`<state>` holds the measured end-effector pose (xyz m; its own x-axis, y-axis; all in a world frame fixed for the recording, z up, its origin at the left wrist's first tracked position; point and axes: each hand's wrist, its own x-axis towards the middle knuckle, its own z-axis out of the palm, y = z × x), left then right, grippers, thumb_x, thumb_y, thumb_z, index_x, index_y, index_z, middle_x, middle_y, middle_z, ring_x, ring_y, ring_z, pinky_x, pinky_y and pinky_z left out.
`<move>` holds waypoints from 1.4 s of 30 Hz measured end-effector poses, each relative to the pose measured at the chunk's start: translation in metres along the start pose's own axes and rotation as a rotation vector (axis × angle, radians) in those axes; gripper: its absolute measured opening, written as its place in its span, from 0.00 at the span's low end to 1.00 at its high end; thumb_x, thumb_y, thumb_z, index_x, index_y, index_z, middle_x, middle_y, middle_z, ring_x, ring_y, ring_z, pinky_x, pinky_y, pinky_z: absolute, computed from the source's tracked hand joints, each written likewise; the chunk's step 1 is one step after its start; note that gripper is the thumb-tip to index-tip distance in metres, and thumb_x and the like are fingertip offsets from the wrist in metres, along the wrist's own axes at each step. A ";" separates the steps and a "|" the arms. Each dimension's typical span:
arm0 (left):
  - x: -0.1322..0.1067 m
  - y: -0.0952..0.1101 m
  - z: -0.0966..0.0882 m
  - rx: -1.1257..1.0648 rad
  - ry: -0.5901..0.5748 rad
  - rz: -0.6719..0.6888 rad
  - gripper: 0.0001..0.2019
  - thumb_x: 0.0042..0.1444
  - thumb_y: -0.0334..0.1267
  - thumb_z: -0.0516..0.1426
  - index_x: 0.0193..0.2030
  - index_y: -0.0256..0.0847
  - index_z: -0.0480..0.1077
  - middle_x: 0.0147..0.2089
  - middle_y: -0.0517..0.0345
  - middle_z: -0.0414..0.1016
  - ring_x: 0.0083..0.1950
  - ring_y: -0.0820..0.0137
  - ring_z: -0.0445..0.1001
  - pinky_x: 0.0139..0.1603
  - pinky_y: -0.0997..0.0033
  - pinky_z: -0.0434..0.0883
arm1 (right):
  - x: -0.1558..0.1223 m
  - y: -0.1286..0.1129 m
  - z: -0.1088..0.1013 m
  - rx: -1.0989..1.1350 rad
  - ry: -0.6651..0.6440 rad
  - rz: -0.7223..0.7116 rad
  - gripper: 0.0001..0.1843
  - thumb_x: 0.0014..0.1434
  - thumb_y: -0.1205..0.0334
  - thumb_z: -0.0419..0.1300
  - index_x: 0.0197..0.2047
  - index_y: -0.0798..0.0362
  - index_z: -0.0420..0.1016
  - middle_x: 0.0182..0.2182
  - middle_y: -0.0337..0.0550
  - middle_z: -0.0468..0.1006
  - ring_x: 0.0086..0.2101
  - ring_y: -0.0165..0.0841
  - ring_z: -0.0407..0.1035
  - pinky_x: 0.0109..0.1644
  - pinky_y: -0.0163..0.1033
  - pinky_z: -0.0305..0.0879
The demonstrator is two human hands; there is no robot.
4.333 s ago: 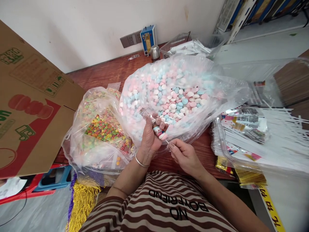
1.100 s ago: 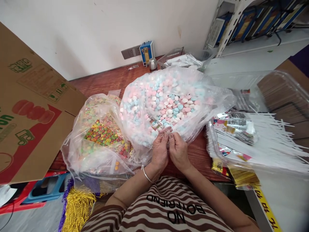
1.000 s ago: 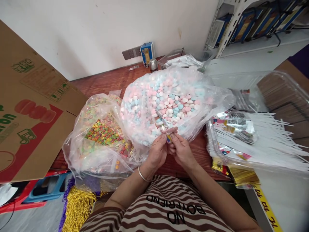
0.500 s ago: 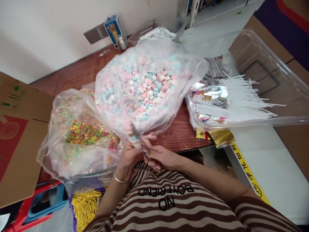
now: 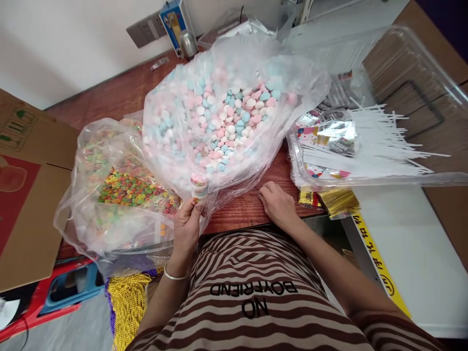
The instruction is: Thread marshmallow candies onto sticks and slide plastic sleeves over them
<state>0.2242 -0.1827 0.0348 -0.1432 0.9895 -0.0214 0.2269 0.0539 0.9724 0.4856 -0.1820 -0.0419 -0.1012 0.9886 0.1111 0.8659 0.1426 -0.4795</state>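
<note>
My left hand (image 5: 187, 224) is closed around the lower end of a small wrapped candy stack (image 5: 199, 186), held upright, pink at the top and whitish below. Just behind it lies a big clear bag of pink, white and blue candies (image 5: 230, 129). To its left, a second clear bag holds small ring candies (image 5: 126, 187) in red, yellow and green. On the wooden table (image 5: 237, 212), close to its front edge, rests my right hand (image 5: 278, 204). Its fingers are curled together, and whatever may be under the fingertips is hidden.
At the right stands a clear plastic box (image 5: 387, 181) with white sticks (image 5: 380, 146) and printed silvery packets. Gold twist ties (image 5: 340, 202) lie by its front edge. A cardboard box (image 5: 32, 229) is at the left, and gold beaded fringe (image 5: 127, 307) hangs below.
My hands were together at the wrapped candy stack. Now my right hand has left it and lies on the table to the right, while my left hand holds the stack upright.
</note>
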 end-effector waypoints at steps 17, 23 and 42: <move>0.019 0.016 0.061 0.560 -0.025 0.602 0.13 0.63 0.29 0.54 0.49 0.44 0.76 0.37 0.52 0.75 0.38 0.65 0.72 0.41 0.69 0.67 | 0.009 -0.080 -0.018 1.125 0.098 0.238 0.14 0.66 0.47 0.58 0.36 0.49 0.68 0.22 0.33 0.65 0.23 0.30 0.59 0.24 0.35 0.57; 0.019 0.022 0.064 0.316 -0.069 0.430 0.11 0.60 0.31 0.58 0.45 0.47 0.81 0.35 0.53 0.75 0.39 0.65 0.72 0.43 0.69 0.68 | 0.010 -0.078 -0.012 1.143 0.091 0.247 0.15 0.65 0.47 0.58 0.34 0.49 0.67 0.22 0.33 0.66 0.22 0.29 0.59 0.25 0.35 0.59; 0.027 0.019 0.084 -0.678 -0.235 -0.284 0.18 0.45 0.46 0.73 0.32 0.35 0.75 0.23 0.66 0.66 0.21 0.83 0.58 0.22 0.82 0.55 | 0.029 -0.071 -0.039 1.027 0.083 0.075 0.15 0.64 0.52 0.62 0.46 0.53 0.79 0.40 0.45 0.83 0.40 0.37 0.76 0.47 0.42 0.72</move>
<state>0.3056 -0.1435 0.0331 0.1177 0.9567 -0.2661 -0.4388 0.2905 0.8503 0.4401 -0.1655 0.0299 0.0036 0.9958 0.0915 0.0293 0.0913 -0.9954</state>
